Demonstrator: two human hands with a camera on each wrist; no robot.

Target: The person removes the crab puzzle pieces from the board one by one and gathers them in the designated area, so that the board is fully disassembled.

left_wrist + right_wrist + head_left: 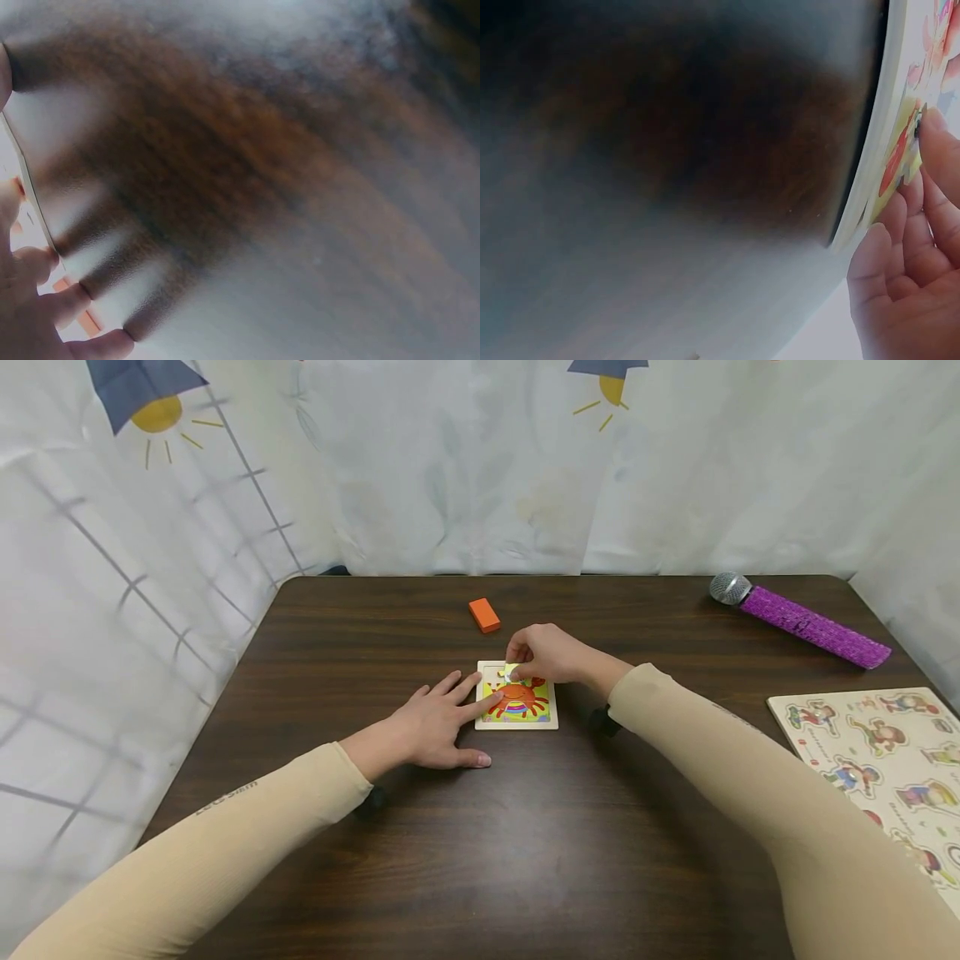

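A small square crab jigsaw puzzle in a pale wooden frame lies flat on the table, in the middle of the head view. My left hand has its fingers spread, with the index fingertip resting on the crab picture and the thumb on the tabletop. Over the puzzle's upper part, my right hand pinches a small yellow-and-white puzzle piece between thumb and fingers. Whether that piece is seated or raised is hard to tell. In the right wrist view the thumb and curled fingers meet at the puzzle's edge.
An orange block lies just behind the puzzle. At the back right is a microphone with a glittery purple handle. A larger wooden picture board lies at the right edge, partly behind the right sleeve. Curtains hang behind the dark table.
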